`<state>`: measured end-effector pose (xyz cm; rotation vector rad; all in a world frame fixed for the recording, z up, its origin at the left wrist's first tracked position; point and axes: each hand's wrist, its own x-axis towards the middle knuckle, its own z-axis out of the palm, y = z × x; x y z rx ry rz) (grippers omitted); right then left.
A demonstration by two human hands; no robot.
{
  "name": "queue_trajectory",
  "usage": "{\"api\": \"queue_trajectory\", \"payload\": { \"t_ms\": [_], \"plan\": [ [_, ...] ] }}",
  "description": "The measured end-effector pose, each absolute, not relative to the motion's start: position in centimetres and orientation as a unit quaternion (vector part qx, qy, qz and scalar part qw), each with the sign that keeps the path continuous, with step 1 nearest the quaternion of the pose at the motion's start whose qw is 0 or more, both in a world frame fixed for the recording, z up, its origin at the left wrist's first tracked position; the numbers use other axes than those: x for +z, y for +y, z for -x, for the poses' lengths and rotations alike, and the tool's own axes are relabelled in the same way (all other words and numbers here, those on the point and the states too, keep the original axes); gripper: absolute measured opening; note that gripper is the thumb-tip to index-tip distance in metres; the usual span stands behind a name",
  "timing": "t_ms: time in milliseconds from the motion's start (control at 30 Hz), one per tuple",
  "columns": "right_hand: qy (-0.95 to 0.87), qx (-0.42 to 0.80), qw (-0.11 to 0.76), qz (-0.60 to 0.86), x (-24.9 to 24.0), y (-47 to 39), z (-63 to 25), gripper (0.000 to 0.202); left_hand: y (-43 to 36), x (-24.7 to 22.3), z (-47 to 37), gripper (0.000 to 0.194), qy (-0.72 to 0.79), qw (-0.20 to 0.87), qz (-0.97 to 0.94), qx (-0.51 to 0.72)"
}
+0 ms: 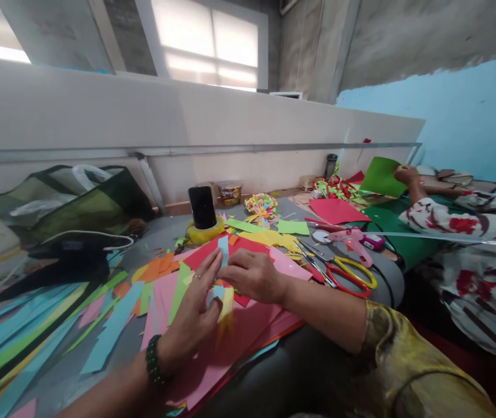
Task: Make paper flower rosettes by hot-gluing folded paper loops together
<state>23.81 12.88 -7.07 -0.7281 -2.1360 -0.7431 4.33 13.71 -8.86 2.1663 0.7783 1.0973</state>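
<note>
Clock centred on your hands: loose blue strips (112,328) at 8 on the desk (131,355); your left hand (198,293), fingers against the short blue piece (223,247) pointing to 12 between both hands; your right hand (252,276), fingers curled at it. Can't tell if either's clamped. Scissors (333,272) at 3; green sheet (380,176) in co-worker's hand (406,173) at 2.

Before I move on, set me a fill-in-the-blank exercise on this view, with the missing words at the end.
1. The short paper strip at the fingertips of the person's right hand is light ____.
2. The dark green beaded bracelet circles the person's ____ wrist.
3. The pink plastic glue gun lies to the ____ of the black upright phone.
4. The flat paper sheet in the co-worker's hand is ____.

Missing words: blue; left; right; green.
</note>
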Motion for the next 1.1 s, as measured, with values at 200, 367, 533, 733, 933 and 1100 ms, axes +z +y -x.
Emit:
{"api": "queue_trajectory", "payload": {
  "t_ms": [200, 367, 533, 733, 933, 1100],
  "plan": [
    [-0.829, -0.288, 0.393, 0.275, -6.8, 12.6, -24.1, 0.035, 13.2, -7.0, -4.9, 0.056, 0.321, 0.468, -0.644, 0.512],
    [-0.844, -0.262, 0.376, 0.279, -6.9, 12.6, -24.1, 0.028, 13.8, -5.3, -6.0, 0.066, 0.368, 0.595, -0.460, 0.546],
    [-0.853, -0.254, 0.355, 0.285, -7.2, 12.7, -24.0, 0.025, 14.3, -4.8, -6.1, 0.040, 0.390, 0.647, -0.429, 0.495],
    [-0.837, -0.253, 0.396, 0.281, -7.2, 12.7, -23.9, 0.029, 14.7, -5.1, -5.7, 0.041, 0.396, 0.617, -0.467, 0.494],
    [-0.840, -0.196, 0.430, 0.267, -7.0, 12.5, -23.7, 0.031, 14.6, -5.1, -5.6, 0.049, 0.389, 0.618, -0.478, 0.488],
    [-0.845, -0.132, 0.452, 0.253, -6.7, 12.3, -23.8, 0.022, 14.4, -5.1, -5.8, 0.046, 0.371, 0.624, -0.487, 0.485]
  ]
}}
